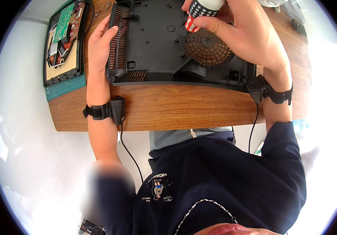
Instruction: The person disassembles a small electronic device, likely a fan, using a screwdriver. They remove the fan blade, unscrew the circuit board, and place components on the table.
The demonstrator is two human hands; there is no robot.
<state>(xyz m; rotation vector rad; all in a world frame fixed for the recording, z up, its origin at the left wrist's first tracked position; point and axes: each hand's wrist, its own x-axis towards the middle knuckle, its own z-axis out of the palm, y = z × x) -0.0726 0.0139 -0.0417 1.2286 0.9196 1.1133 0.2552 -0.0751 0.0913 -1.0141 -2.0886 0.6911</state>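
Note:
A black plastic housing [153, 47] lies flat on the wooden table in front of me, with slotted vents on its left side and a round grille [207, 49] to the right. My left hand [100, 49] grips the housing's left edge, thumb over the vent slots and the other fingers along the outside. Above the grille, my right hand [241, 29] is closed around a white rounded object with a band of dark stars and red stripes [204, 8]. The top of that object is cut off by the frame, so its kind is unclear.
At the left sits an opened dark-framed panel [80, 58] carrying a green circuit board [63, 21], partly over a green cutting mat [67, 87]. Several small screws [105, 7] lie behind my left hand. A dark object [298, 27] rests at the far right. Cables hang from both wrist straps.

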